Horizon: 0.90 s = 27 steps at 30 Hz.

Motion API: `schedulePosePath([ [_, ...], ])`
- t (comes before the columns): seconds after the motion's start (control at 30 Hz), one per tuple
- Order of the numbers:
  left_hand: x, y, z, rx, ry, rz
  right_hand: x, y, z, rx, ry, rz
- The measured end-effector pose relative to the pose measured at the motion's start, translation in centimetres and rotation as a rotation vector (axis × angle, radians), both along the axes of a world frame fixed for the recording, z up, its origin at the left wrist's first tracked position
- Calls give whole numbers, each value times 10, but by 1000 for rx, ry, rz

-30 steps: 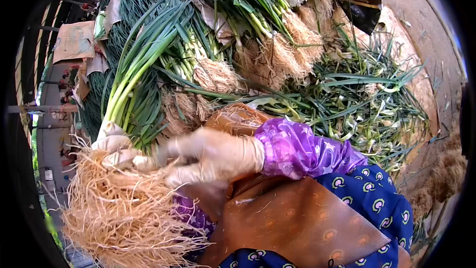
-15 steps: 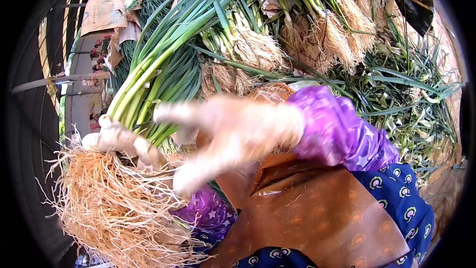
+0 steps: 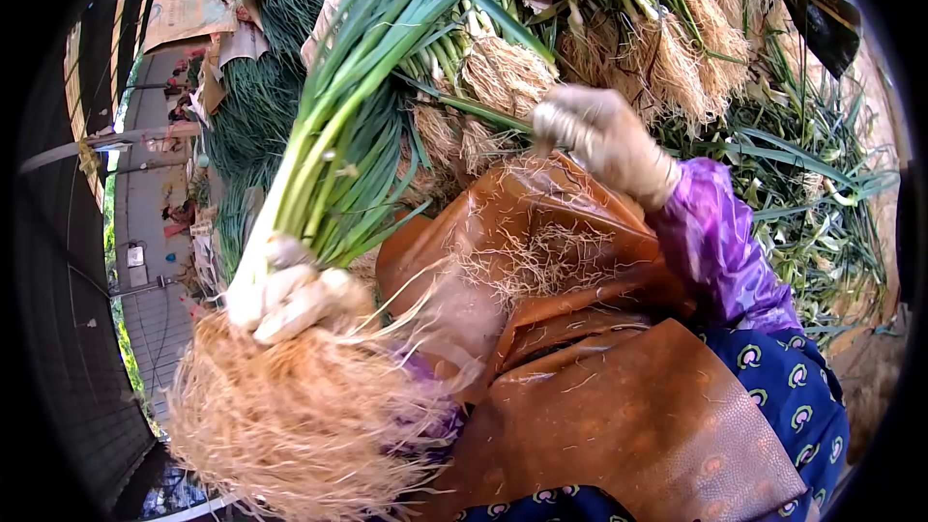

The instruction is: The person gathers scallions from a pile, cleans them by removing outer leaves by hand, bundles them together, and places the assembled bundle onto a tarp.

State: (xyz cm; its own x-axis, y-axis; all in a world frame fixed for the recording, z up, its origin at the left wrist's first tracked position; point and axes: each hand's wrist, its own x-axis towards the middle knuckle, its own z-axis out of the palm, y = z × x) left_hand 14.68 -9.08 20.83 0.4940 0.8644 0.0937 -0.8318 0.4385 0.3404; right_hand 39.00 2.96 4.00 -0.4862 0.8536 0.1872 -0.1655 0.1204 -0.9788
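Observation:
My left hand (image 3: 295,304), in a pale glove, is wrapped around a thick bunch of green garlic (image 3: 333,135). The long green leaves lean up and right; the tangled tan roots (image 3: 300,416) hang below the fist, blurred by motion. My right hand (image 3: 599,140), gloved with a purple sleeve, is above the far end of the brown apron (image 3: 628,416), its fingers curled closed. What those fingers hold, if anything, does not show. A long green leaf passes close to its fingertips. Loose root bits (image 3: 541,261) lie scattered on the apron.
More rooted bunches (image 3: 507,72) lie in a row beyond my lap, with a dark green leafy pile (image 3: 251,121) to their left. Cut leaves (image 3: 812,222) are heaped at the right. A cardboard piece (image 3: 191,8) stands at the upper left, near a tiled floor (image 3: 155,329).
My right hand has swung from beside the bunch to the upper right, and its spread fingers have curled. The bunch in my left hand has shifted right and a little down.

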Motion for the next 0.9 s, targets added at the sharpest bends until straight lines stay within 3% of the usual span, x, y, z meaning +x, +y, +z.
schedulePosePath([
  [0.03,-7,-4,4,3,20,-10,7,17,-23,-82,-64,-145],
  [0.1,-16,-9,13,-2,67,-43,3,19,-26,29,-73,-121],
  [0.13,-21,-9,18,-18,90,-67,-11,11,-3,161,-145,15],
  [0.17,-23,-7,19,-50,117,-99,-24,0,28,99,-49,230],
  [0.23,-22,-2,21,-115,187,-214,-81,-13,40,236,82,418],
  [0.27,-16,-1,18,-130,141,-209,-110,-23,48,203,125,448],
  [0.3,-9,-5,8,-54,68,-163,-128,-32,56,25,203,636],
  [0.37,1,-9,-4,53,-35,-112,-139,-47,70,-245,370,707],
  [0.43,9,-9,-33,248,-315,-128,-132,-50,74,-195,454,720],
  [0.47,2,-14,-47,293,-415,-120,-120,-51,82,-482,522,959],
  [0.5,-7,-20,-61,338,-516,-116,-106,-51,93,-442,581,968],
  [0.57,-25,-36,-71,433,-419,80,-104,-49,92,-398,624,1027],
  [0.67,16,3,-90,450,-853,-285,-116,-54,84,-167,657,848],
  [0.7,17,-1,-77,374,-742,-252,-112,-52,84,-168,655,851],
  [0.77,24,-10,-45,221,-453,-128,-96,-40,79,133,279,623],
  [0.83,46,-15,-23,130,-184,79,-87,-25,60,32,443,474],
  [0.9,44,-21,-28,115,-100,204,-38,-4,70,-179,284,324],
])
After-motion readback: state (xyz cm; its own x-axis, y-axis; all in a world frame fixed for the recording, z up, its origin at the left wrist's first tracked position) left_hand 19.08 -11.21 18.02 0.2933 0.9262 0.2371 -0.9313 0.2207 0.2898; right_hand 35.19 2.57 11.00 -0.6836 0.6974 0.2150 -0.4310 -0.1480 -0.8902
